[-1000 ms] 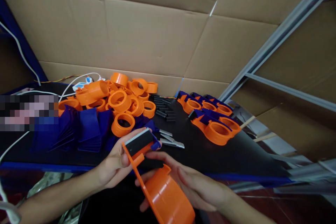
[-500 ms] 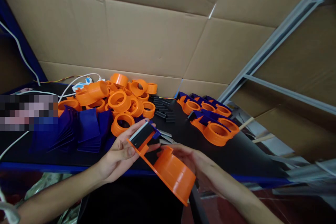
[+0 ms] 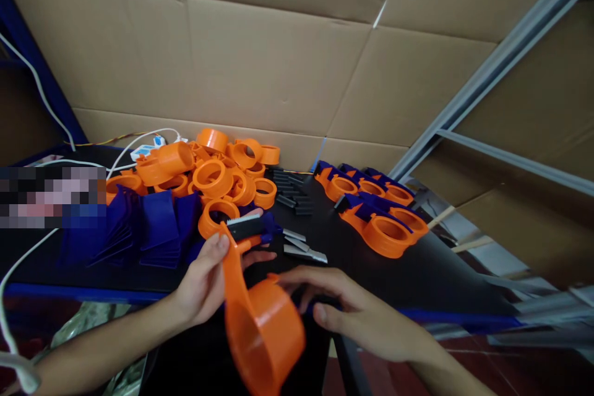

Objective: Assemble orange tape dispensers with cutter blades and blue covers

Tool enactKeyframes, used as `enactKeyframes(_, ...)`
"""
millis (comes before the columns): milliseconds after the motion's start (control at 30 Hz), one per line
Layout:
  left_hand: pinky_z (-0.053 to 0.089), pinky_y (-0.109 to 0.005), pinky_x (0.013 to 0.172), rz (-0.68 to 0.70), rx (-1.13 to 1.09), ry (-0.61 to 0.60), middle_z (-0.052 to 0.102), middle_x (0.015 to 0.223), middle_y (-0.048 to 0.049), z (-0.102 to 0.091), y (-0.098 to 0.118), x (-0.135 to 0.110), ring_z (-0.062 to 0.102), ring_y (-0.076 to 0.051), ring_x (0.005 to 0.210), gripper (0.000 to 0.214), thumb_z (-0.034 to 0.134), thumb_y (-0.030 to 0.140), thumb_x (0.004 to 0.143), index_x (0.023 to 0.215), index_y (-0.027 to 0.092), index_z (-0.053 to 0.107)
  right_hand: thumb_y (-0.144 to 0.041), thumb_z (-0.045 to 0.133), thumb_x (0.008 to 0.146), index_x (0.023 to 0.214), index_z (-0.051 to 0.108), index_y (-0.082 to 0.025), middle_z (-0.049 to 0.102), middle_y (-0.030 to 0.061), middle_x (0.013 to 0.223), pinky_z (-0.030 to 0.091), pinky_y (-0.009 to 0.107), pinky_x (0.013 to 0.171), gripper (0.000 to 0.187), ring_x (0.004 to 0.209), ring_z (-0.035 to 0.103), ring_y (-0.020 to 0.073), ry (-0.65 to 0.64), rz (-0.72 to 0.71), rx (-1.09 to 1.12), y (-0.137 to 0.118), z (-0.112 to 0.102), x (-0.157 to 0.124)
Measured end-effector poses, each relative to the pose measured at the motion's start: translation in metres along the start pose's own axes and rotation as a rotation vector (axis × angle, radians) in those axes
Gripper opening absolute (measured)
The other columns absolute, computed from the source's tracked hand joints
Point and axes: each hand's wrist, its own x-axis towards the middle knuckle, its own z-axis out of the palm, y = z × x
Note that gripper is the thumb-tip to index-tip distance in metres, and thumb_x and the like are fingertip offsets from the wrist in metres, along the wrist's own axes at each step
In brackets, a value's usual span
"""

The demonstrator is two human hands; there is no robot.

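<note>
My left hand (image 3: 204,284) grips an orange tape dispenser (image 3: 281,328) by its upper arm, the thumb pressed on the side. At the upper end of the dispenser sits a black blade holder (image 3: 245,229) with a toothed metal edge, and a dark blue part (image 3: 269,227) shows beside it. The wide ring hangs low, tilted with its opening toward me. My right hand (image 3: 355,312) is beside the ring, thumb and fingers apart; its fingertips are close to the ring's upper rim, and whether they touch I cannot tell. Behind the hands lie a few loose metal strips (image 3: 306,253).
Orange dispenser bodies (image 3: 211,179) are heaped at the back left, before them stacked blue plates (image 3: 158,229). Several black pieces (image 3: 294,195) lie mid-table. Orange-and-blue dispensers (image 3: 387,238) stand at right. A white cable (image 3: 34,244) runs at left. Cardboard (image 3: 278,62) walls the back.
The dispenser has turned in my left hand, its ring swinging left and downward toward me. My right hand has come away from around the ring, its fingers now apart.
</note>
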Motion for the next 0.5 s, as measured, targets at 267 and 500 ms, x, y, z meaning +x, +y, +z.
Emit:
enactKeyframes(267, 0.059, -0.048, 0.095, -0.042, 0.089, 0.296, 0.070, 0.126, -0.0084, 0.024, 0.002, -0.009, 0.071, -0.030, 0.113, 0.036, 0.074, 0.017, 0.084, 0.116, 0.022, 0.059, -0.053, 0.077, 0.083, 0.133, 0.064, -0.028, 0.069, 0.0080, 0.129, 0.048, 0.038, 0.102, 0.058, 0.113, 0.064, 0.0267, 0.134, -0.103, -0.371, -0.031, 0.038, 0.003)
enactKeyframes(500, 0.040, -0.052, 0.116, -0.012, -0.001, 0.031, 0.065, 0.139, -0.0166, 0.025, 0.009, -0.009, 0.059, -0.034, 0.131, 0.042, 0.058, 0.038, 0.096, 0.132, 0.016, 0.061, -0.032, 0.063, 0.096, 0.096, 0.074, -0.021, 0.074, 0.0038, 0.091, 0.050, 0.027, 0.071, 0.016, 0.077, 0.064, 0.0155, 0.267, -0.138, -0.356, -0.018, 0.036, 0.019)
